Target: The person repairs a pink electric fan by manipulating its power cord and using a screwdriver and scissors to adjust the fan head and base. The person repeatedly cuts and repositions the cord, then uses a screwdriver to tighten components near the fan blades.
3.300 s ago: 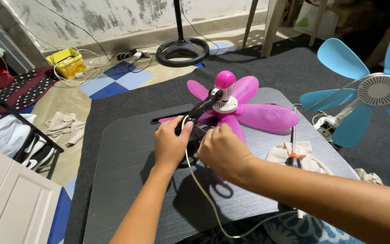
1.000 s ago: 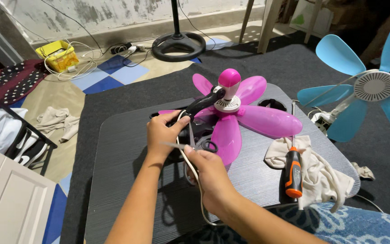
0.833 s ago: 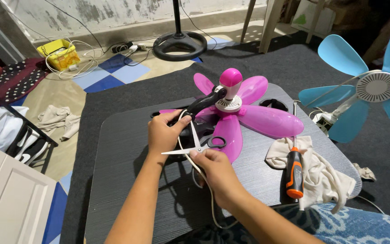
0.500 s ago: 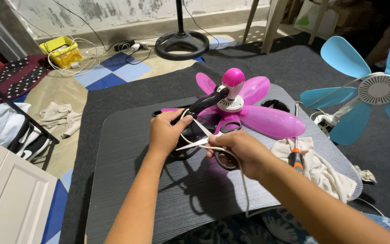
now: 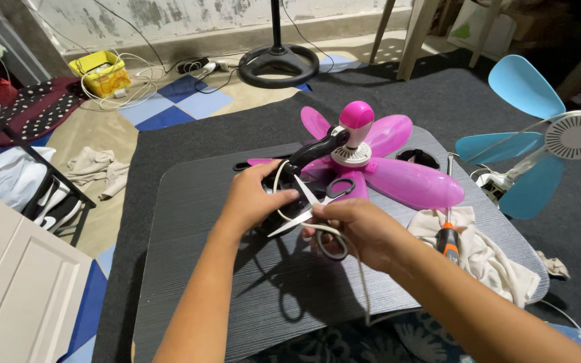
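Note:
My right hand (image 5: 361,232) grips black-handled scissors (image 5: 314,205), blades spread open around a white cable (image 5: 281,176). My left hand (image 5: 253,202) pinches that cable in a loop just left of the blades. The cable trails under my right hand toward the front edge of the small grey table (image 5: 189,269). Behind my hands lies a pink fan (image 5: 371,158) with a black motor body and pink blades spread flat.
An orange-handled screwdriver (image 5: 447,235) rests on a white cloth (image 5: 485,259) at the table's right. A blue fan (image 5: 559,144) stands on the floor to the right. A round black stand base (image 5: 278,65), cables and a yellow box (image 5: 99,70) lie on the floor behind.
My right hand has picked up the scissors, which lay by the pink fan, and opened the blades at the cable. My left hand stays on the cable.

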